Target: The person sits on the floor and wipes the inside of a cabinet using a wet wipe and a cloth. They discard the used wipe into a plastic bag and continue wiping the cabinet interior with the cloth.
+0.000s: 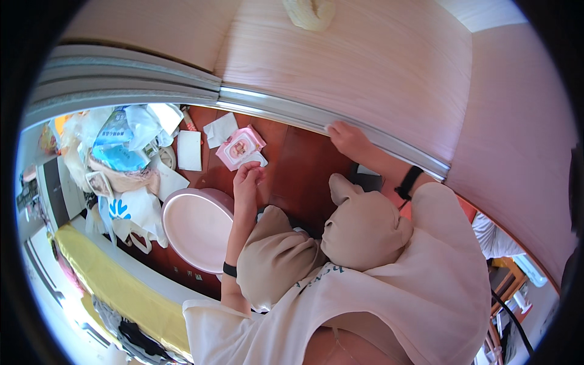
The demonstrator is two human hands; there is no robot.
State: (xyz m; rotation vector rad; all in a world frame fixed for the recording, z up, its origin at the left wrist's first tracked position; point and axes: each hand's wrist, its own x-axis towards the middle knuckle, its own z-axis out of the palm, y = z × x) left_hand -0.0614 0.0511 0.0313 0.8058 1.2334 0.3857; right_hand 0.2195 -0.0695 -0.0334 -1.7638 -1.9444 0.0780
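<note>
My right hand (347,138) rests at the metal sliding-door track (292,106) along the wardrobe's lower edge, its fingers closed on a small white wipe or cloth (328,128), mostly hidden by the fingers. Over the floor, my left hand (249,177) is held with curled fingers beside a pink pack of wet wipes (237,148), whose white lid stands open. Whether the left fingers touch the lid or hold anything, I cannot tell. A white sheet (221,129) lies by the pack.
Left of my left arm stands a pink-rimmed basin (198,228). Plastic bags (118,132) and a white tote bag (137,212) are piled at the left. A pale rolled item (311,13) lies on the wardrobe's wooden base (346,59). Sliding door panels (127,75) stand at upper left.
</note>
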